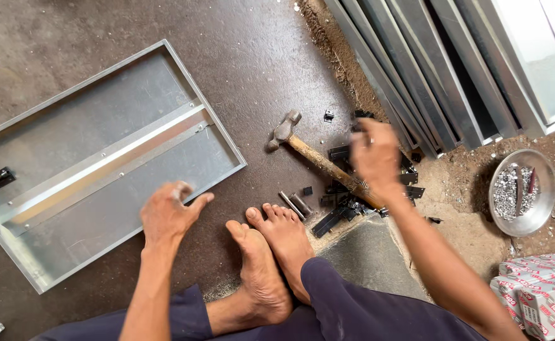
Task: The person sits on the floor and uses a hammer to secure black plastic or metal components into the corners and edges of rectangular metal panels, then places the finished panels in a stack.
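— Where were the hands at that moment?

— The left hand [167, 215] hovered low in the middle of the frame, just off the near edge of the shallow sheet-metal tray [69, 136] that filled the left half. Its fingers were curled and blurred; I could not tell whether they pinched anything.

— And the other?

— The right hand [374, 155] was right of centre, over the scatter of small black metal fittings [340, 205] on the dark floor [252, 57]. It was blurred too (mid-motion, most likely), fingers bent downward, so I could not say if it had closed on a piece. The hammer [318, 161] lay under it, wooden handle running beneath the palm, steel head toward the upper left, unheld as far as I could see.

— Which step, then?

— By my reading, picking a fitting from the pile. The next move would call for a firm pinch on one small piece without disturbing the rest.

— Anything else nearby?

— A steel bowl of rivets [521, 191] at the right edge, stacked metal panels [454, 63] upper right, bare feet [271, 252] below.
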